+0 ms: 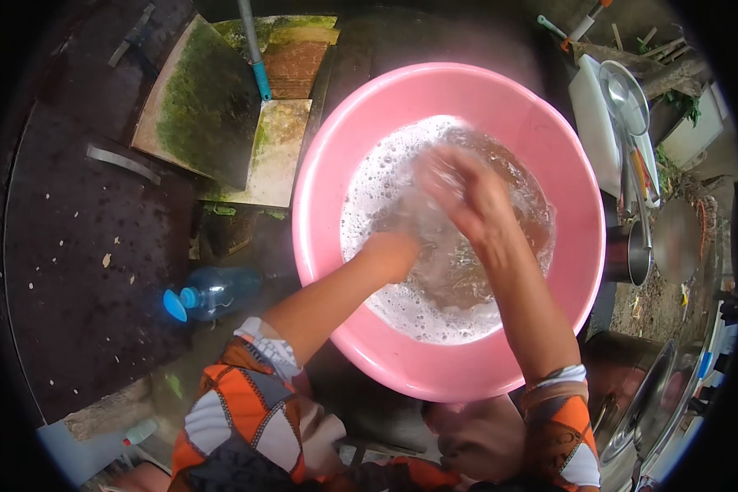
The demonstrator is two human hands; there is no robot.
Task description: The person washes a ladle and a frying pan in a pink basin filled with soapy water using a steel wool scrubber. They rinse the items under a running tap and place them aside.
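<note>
A large pink basin (323, 182) in front of me holds cloudy water (459, 266) with white suds (369, 184) around its edge. My left hand (392, 254) reaches into the water at the middle left; its fingers are below the surface and hidden. Above the water, slightly right of the middle, my right hand (465, 187) is smeared by motion. Its fingers look stretched out toward the left, with nothing visible in them. Whether anything lies under the churned water I cannot make out.
Left of the basin lies a blue plastic bottle (225, 292) beside a dark panel with a handle (123, 162). Mossy boards (279, 156) stand at the far left. On the right are a strainer (623, 94), a white tray (592, 123), a metal pot (627, 254) and a larger pot (623, 369).
</note>
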